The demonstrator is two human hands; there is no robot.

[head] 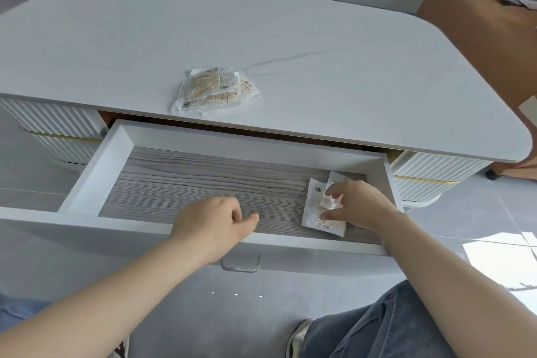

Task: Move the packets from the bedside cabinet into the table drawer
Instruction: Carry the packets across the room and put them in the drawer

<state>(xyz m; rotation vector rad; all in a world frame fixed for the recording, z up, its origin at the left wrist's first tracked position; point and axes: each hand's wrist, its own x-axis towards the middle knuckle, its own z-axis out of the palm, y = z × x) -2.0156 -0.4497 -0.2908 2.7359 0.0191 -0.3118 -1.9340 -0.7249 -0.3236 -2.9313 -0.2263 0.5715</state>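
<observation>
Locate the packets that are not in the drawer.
Head view: the pile of packets lies on the tabletop near its front edge, a little left of centre, directly behind the open drawer; the right hand grips other packets inside it.

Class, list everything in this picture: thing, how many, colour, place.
table: one, pale grey top, centre.
drawer: one, white with grey wood-grain floor, pulled open below the tabletop.
tabletop packets: small pile, clear and yellowish, near the table's front edge.
drawer packets: at least two, white, drawer's right end.
handle: one, silver, drawer front.
brown cabinet: one, far right.
left hand: loosely curled, empty, over the drawer front.
right hand: grips the drawer packets.
</observation>
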